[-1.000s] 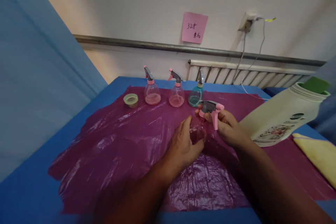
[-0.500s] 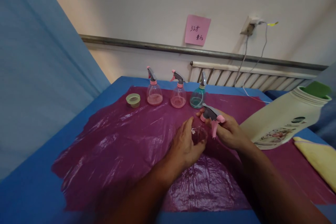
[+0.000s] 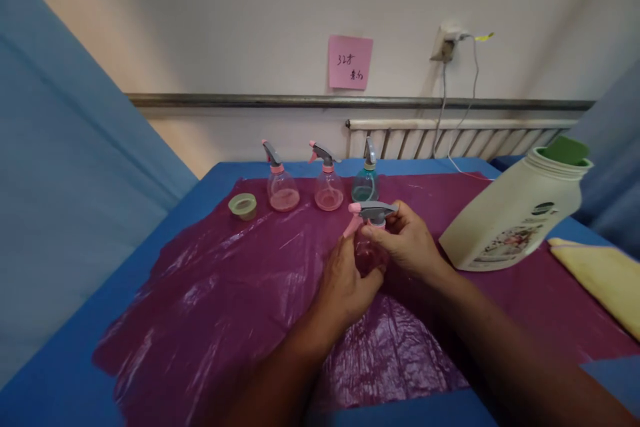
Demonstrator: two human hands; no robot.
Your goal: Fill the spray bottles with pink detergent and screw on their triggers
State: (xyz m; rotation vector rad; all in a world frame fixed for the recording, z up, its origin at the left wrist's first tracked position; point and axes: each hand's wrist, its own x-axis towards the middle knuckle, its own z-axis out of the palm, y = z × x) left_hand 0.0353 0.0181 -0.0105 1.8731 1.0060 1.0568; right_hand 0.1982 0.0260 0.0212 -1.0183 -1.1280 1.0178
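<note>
My left hand (image 3: 350, 277) is wrapped round a clear spray bottle (image 3: 369, 252), which stands mostly hidden between my fingers. On its neck sits a grey and pink spray head (image 3: 374, 213), its nozzle pointing left. My right hand (image 3: 407, 240) grips the collar of that spray head, thumb in front. Just behind are three more sprayers: a pink one (image 3: 284, 195) and a second pink one (image 3: 329, 193) with some liquid at the bottom, and a teal one (image 3: 365, 188) partly behind my hands' spray head.
Left of the sprayers is a small pale-green cup (image 3: 243, 207). A large cream bottle (image 3: 515, 220) with a green piece in its mouth leans at right, beside a folded yellow cloth (image 3: 597, 277). Purple plastic sheeting (image 3: 240, 320) covers the blue table (image 3: 65, 353). Behind run a rail and radiator.
The spray head has turned so its nozzle points left instead of right. It now sits over the bottle's neck in my left hand. The view has shifted slightly.
</note>
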